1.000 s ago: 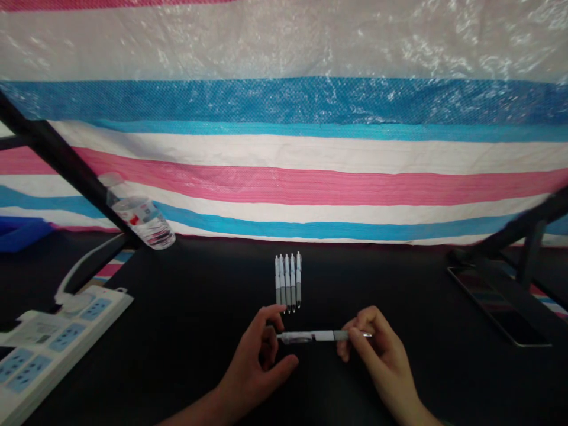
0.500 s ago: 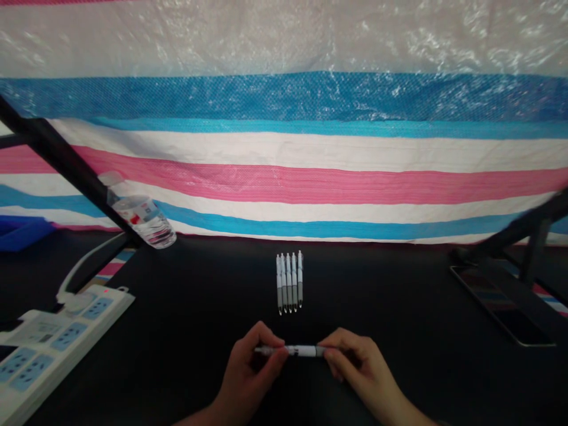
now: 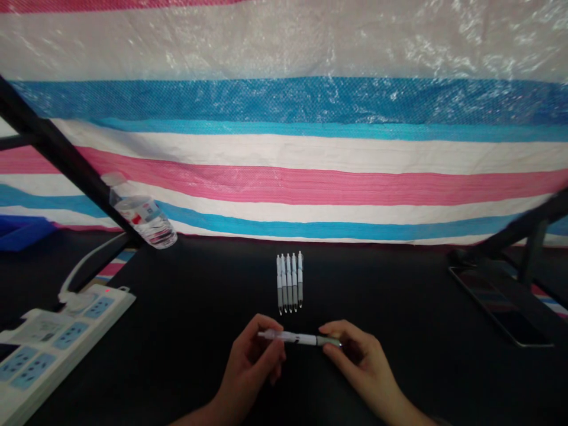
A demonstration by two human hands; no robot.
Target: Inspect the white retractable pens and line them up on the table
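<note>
A pen (image 3: 306,339) with a white barrel and grey grip lies nearly level between my hands, its tip end to the right. My left hand (image 3: 252,358) pinches it near the clip end between thumb and fingers. Around the grey grip, the thumb and forefinger of my right hand (image 3: 361,355) are parted, with a small gap above the pen; the grip and tip show between them. Beyond my hands, several matching pens (image 3: 289,284) lie side by side in a row on the black table (image 3: 213,296), tips towards me.
A white power strip (image 3: 75,337) with a plugged-in cable lies at the left. Behind it a clear water bottle (image 3: 148,220) leans by a black frame bar (image 3: 66,160). At the right lies a dark phone (image 3: 499,307). Striped sheeting (image 3: 310,183) hangs along the back.
The pen has risen slightly and tilted, its clip end now higher. My right fingers have loosened from the grip, showing more of it. Both hands have shifted a little away from me.
</note>
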